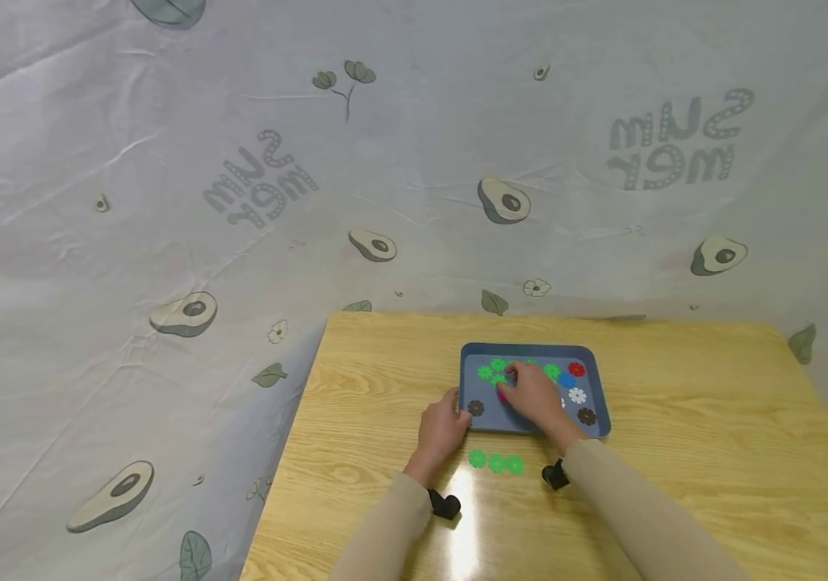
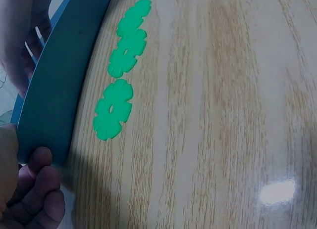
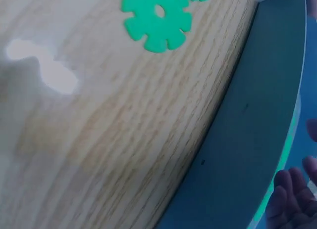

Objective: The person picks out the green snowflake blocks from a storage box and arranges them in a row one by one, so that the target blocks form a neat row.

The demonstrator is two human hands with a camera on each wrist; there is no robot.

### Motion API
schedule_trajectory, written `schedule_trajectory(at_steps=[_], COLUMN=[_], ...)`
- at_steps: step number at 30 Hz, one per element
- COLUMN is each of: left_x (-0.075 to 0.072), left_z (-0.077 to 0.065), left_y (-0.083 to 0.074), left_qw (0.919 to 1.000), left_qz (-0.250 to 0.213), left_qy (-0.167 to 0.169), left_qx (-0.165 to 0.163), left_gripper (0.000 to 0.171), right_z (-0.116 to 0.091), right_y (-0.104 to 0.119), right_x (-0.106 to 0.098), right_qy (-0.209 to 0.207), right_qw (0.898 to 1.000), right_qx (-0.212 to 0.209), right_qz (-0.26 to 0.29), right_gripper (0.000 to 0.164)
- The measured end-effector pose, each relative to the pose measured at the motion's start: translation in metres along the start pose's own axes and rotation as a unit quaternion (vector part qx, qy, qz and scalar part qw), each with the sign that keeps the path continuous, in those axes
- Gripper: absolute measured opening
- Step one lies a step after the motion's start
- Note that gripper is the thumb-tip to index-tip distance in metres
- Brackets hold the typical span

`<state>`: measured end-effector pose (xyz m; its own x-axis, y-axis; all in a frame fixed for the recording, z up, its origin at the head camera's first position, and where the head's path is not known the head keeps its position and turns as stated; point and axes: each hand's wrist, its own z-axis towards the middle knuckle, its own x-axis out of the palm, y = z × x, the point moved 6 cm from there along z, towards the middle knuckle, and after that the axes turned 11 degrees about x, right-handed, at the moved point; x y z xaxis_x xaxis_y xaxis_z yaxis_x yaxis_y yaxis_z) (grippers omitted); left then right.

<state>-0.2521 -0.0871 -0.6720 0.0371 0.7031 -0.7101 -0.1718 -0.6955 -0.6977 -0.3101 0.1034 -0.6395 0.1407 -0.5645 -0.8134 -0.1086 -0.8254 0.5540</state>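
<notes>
A blue-grey tray (image 1: 530, 349) on the table holds flower-shaped plastic discs. My left hand (image 1: 441, 429) grips its near left corner, fingers curled against the outer wall in the left wrist view. My right hand (image 1: 539, 395) reaches over the near rim into the tray. Its thumb and index finger are apart, close to a green disc (image 1: 499, 381) and a partly covered magenta disc (image 1: 503, 396). No disc shows between those fingers. On the table in front of the tray lie three green discs in a row, the leftmost green disc (image 1: 477, 458) slightly apart.
Inside the tray are also a brown disc (image 1: 475, 408) at left, and a red disc (image 1: 576, 369), blue disc (image 1: 566, 379), white disc (image 1: 577, 395) and second brown disc (image 1: 586, 416) at right. A printed sheet (image 1: 421, 161) hangs behind the wooden table (image 1: 712, 420).
</notes>
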Motion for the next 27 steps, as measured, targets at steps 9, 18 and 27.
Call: schedule_trajectory(at_steps=[9,18,27], left_x=[-0.001,0.003,0.000], left_z=[-0.001,-0.005,-0.002], left_y=[-0.001,-0.002,-0.001], left_qw=[0.9999,1.0000,0.9999], left_qz=[0.010,0.005,0.012], left_qy=[-0.005,0.003,-0.002], left_qx=[0.008,0.001,0.010], left_gripper=[0.056,0.058,0.057], right_z=[0.012,0.011,0.005], right_y=[-0.004,-0.013,-0.013], right_x=[0.017,0.019,0.011], right_qy=[0.030,0.037,0.010], right_qw=[0.997,0.998,0.998], right_qx=[0.047,0.053,0.032], right_qz=[-0.051,-0.023,0.047], right_gripper=[0.050,0.047,0.028])
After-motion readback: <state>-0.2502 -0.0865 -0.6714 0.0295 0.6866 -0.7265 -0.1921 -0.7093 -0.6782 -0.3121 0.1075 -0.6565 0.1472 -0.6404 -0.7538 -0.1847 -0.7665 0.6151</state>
